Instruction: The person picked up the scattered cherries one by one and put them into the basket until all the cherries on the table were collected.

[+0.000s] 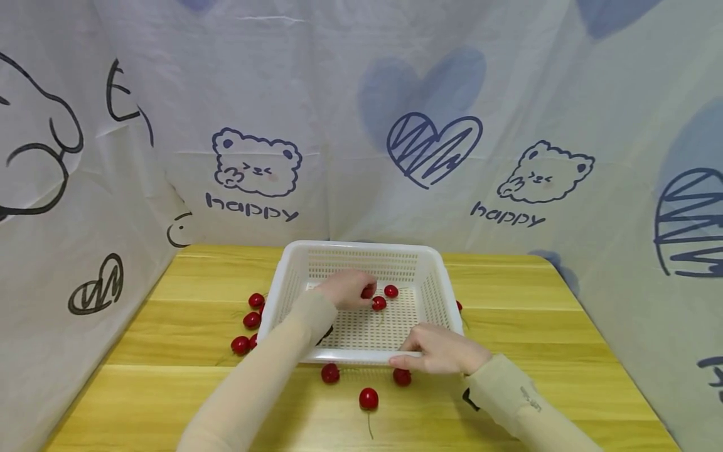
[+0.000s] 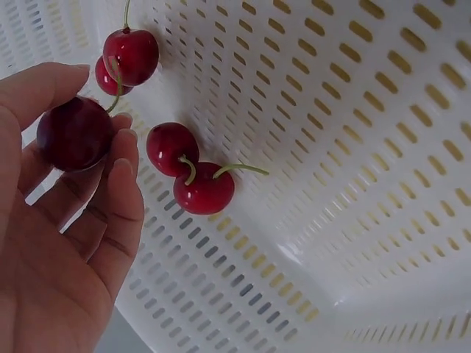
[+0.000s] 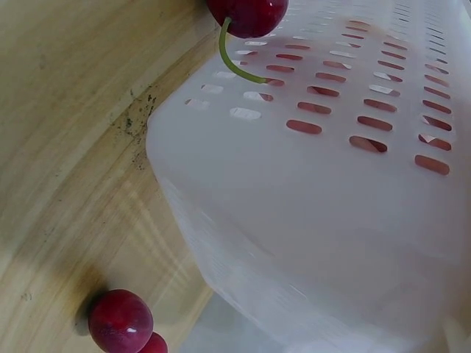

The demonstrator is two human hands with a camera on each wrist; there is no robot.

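Observation:
My left hand (image 1: 346, 289) reaches inside a white plastic basket (image 1: 361, 358) with slotted walls. Between thumb and fingertips it pinches a dark red cherry (image 2: 73, 134), whose green stem points up. Beside those fingers, several more cherries lie in the basket, among them a glossy one (image 2: 131, 56) and a pair resting against each other (image 2: 204, 189). With its fingers curled over the near rim, my right hand (image 1: 437, 348) grips the basket toward its right corner. A cherry (image 1: 402, 376) sits on the table just below that hand.
Several loose cherries (image 1: 251, 320) lie left of the basket on the wooden table (image 1: 192, 326). In front are a cherry (image 1: 330, 373) and a stemmed one (image 1: 368, 398). Another cherry (image 1: 459, 306) shows partly at the right wall. A printed cloth (image 1: 350, 207) hangs behind.

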